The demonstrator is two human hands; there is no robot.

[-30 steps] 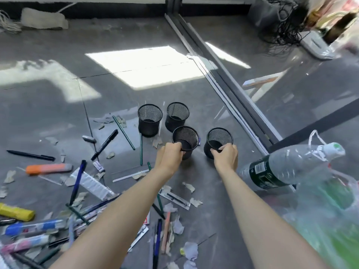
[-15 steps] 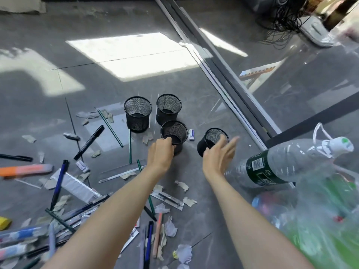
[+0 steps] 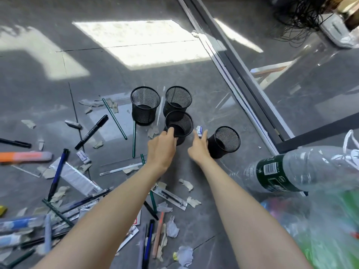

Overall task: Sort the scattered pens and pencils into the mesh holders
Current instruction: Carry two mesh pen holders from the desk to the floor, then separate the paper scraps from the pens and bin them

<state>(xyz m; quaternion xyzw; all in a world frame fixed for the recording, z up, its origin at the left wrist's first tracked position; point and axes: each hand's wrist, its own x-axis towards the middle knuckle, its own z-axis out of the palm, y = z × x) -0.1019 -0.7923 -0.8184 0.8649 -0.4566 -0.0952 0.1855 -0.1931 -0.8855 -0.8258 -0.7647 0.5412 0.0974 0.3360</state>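
Four black mesh holders stand upright on the grey floor: a back left one (image 3: pixel 145 105), a back right one (image 3: pixel 178 100), a near middle one (image 3: pixel 179 123) and one apart to the right (image 3: pixel 226 141). My left hand (image 3: pixel 161 150) grips the near rim of the near middle holder. Between that holder and the right one, my right hand (image 3: pixel 199 151) has its fingers apart, fingertips at a small white eraser (image 3: pixel 199 130). Pens and pencils lie scattered at left: a black marker (image 3: pixel 91 132), green pencils (image 3: pixel 114 118), a blue pen (image 3: pixel 57 173), an orange highlighter (image 3: pixel 25 156).
Torn paper scraps and pen packaging (image 3: pixel 169 195) litter the floor under my arms. A clear plastic bottle (image 3: pixel 281 171) and a plastic bag (image 3: pixel 320 230) lie at right. A dark floor rail (image 3: pixel 242 74) runs diagonally behind the holders. Cables (image 3: pixel 299 18) sit at top right.
My right hand let go of the right holder and moved left to the eraser. My left hand stayed on the near middle holder's rim. The right holder now stands further from the others.
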